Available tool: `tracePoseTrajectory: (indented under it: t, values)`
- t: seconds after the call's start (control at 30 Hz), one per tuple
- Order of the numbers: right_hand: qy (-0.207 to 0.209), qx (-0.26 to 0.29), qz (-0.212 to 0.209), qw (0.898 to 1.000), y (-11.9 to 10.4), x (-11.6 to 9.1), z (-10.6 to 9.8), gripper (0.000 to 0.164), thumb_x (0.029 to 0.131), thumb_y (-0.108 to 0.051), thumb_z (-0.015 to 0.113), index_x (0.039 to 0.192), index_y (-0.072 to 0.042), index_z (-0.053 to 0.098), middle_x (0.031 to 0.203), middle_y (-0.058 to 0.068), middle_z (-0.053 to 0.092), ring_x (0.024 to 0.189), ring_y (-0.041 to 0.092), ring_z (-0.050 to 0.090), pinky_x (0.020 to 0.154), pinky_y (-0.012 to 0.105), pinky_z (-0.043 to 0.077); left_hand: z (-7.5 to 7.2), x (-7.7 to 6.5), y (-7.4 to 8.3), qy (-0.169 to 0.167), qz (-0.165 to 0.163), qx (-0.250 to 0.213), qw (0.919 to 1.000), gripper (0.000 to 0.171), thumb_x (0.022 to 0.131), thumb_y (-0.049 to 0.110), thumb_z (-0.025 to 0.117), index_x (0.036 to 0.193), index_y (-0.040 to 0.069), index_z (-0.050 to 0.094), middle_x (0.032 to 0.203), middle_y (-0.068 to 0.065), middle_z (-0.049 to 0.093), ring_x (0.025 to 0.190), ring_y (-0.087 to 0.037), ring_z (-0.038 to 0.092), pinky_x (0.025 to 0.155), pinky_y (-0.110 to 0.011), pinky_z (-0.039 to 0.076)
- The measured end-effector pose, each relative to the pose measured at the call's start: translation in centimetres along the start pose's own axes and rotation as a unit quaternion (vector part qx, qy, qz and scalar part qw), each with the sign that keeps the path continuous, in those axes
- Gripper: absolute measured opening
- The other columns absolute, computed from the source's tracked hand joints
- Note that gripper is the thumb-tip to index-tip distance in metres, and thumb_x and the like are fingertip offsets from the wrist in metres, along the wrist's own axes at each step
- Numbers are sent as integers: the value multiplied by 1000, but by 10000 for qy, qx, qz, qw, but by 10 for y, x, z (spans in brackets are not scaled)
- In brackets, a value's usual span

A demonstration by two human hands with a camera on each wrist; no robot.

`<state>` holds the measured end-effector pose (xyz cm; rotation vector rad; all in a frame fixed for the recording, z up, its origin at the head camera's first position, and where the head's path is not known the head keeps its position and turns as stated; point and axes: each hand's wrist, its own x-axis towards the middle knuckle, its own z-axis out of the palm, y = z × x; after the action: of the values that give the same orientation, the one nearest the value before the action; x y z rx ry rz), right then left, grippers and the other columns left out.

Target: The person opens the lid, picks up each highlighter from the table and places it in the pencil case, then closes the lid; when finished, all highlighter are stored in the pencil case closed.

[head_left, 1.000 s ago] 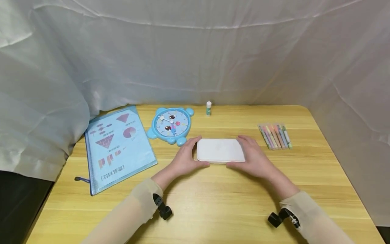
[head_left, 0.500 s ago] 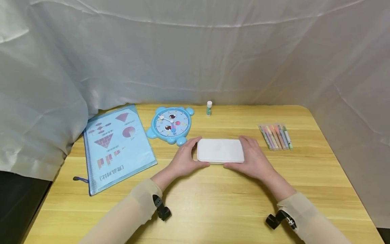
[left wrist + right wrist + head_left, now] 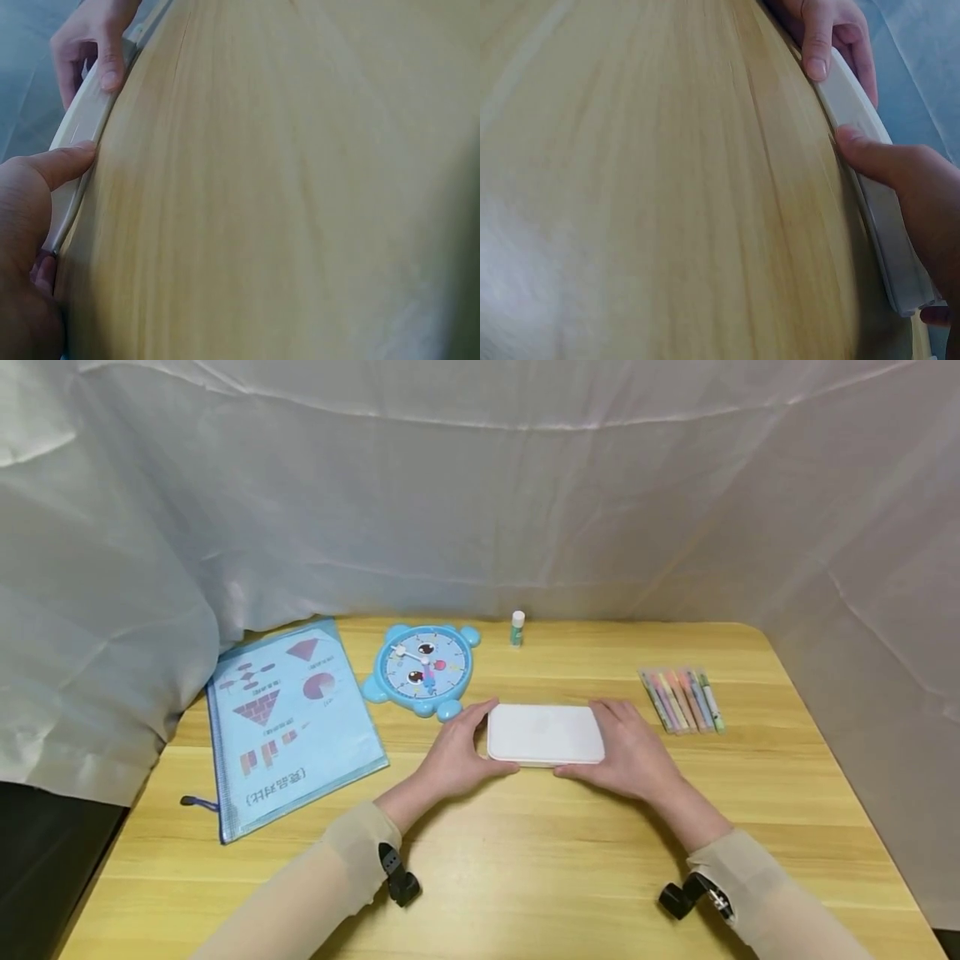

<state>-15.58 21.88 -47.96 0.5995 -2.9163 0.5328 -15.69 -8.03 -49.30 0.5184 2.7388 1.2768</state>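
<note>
A flat white box with rounded corners lies on the wooden table in the head view, its long side running left to right. My left hand grips its left end, thumb on the near side and fingers around the far side. At the opposite end my right hand holds it the same way. In the left wrist view, the left thumb presses the side wall of the white box. The right wrist view shows the right thumb against that wall of the white box. Most fingertips behind the box are hidden.
A blue zip document pouch lies at the left. Beyond the left hand is a blue animal-shaped toy clock. A small glue stick stands at the back, and a clear pack of coloured pens lies right. Grey cloth hangs behind.
The right hand has shifted very slightly along the right end of the box. The left hand and the box stay almost still, with only a small drift of the head view.
</note>
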Motion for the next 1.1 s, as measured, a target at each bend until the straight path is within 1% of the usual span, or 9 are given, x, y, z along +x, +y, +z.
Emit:
tracePoseTrajectory:
  t: [0.27,0.5,0.67,0.77,0.87,1.0,1.03,1.1]
  values:
    - [-15,-29,-127,9999,6,0,-2,125,61,-87,81,138,9,61,133,27,64,121,42,60,99,57,52,4,-1,4,-79,-57,43,9999,107,75,44,98,160,9,45,158,-9,52,144,-25,48,118,-41,37]
    - [-76,-41,-192,9998,8,2,-6,123,61,-89,80,135,8,63,130,26,66,118,41,61,97,57,53,5,0,6,-42,-59,62,10000,108,74,43,98,161,9,44,157,-10,52,143,-26,48,118,-42,38]
    - [-129,-8,-210,9997,6,4,-7,122,62,-86,81,135,9,61,129,27,66,118,41,61,97,58,52,4,0,6,-17,-62,124,9999,107,74,42,98,161,9,44,157,-10,52,142,-27,49,117,-43,39]
    - [-247,8,-187,9995,5,6,-8,121,65,-86,80,137,9,60,130,27,66,118,42,61,98,58,52,3,1,5,23,-73,136,9999,107,74,41,98,161,9,44,156,-10,53,141,-27,50,116,-43,39]
    - [-337,430,78,9985,4,10,-14,106,73,-81,79,133,5,65,125,22,69,112,38,64,94,57,53,2,1,5,54,-71,41,10000,110,73,39,99,162,9,42,155,-10,54,139,-27,51,116,-45,40]
    - [-484,1009,307,9932,4,16,-23,81,82,-73,79,121,-2,74,111,12,74,96,28,67,84,50,54,1,1,4,25,-110,-87,9999,115,72,39,100,164,8,38,155,-10,54,138,-27,53,116,-47,40]
    - [-554,1051,274,9925,4,18,-25,80,82,-73,78,120,-3,75,109,10,75,93,26,67,83,49,54,1,1,4,15,-124,-102,9999,116,72,39,100,164,7,37,155,-11,54,138,-27,53,116,-47,40]
    - [-674,1145,335,9906,5,19,-27,84,81,-74,79,123,-1,74,111,11,75,94,25,67,83,48,54,1,1,4,-3,-175,-111,9998,117,72,39,100,165,8,36,155,-11,54,138,-26,54,116,-47,40]
